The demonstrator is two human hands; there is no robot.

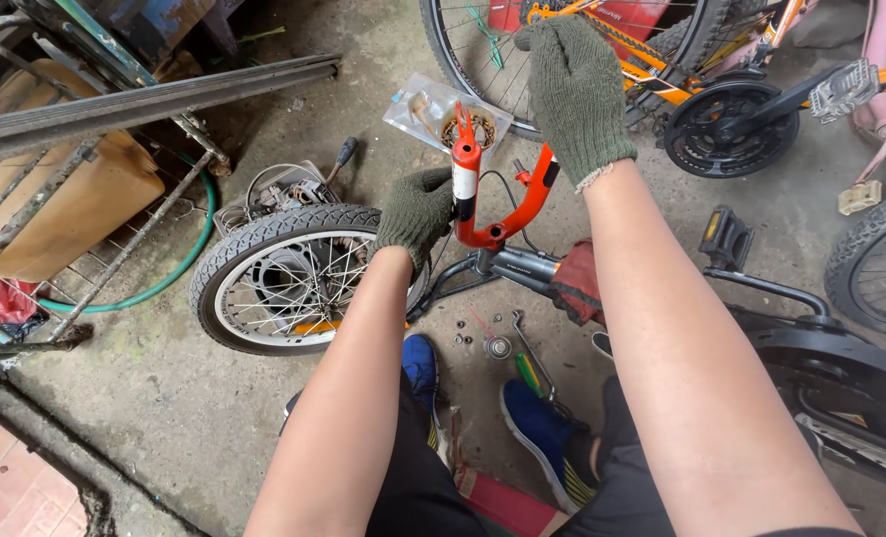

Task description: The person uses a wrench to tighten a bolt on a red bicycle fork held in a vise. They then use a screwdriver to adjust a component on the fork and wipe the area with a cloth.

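Observation:
An orange-red bicycle fork (507, 211) stands legs-up on a black frame tube (522, 265). My left hand (418, 211), in a dark green knit glove, grips the fork's left leg beside its white band. My right hand (574, 88), gloved the same way, covers the top of the right leg with fingers closed around it. A small detached wheel (284, 280) with a black tyre lies flat on the concrete just left of the fork.
Nuts, a washer and a spanner (522, 336) lie on the floor by my blue shoes (537, 428). A clear plastic bag of parts (445, 114) sits behind the fork. An orange bicycle (721, 109) stands at the back right, a green hose (164, 283) and metal racks at left.

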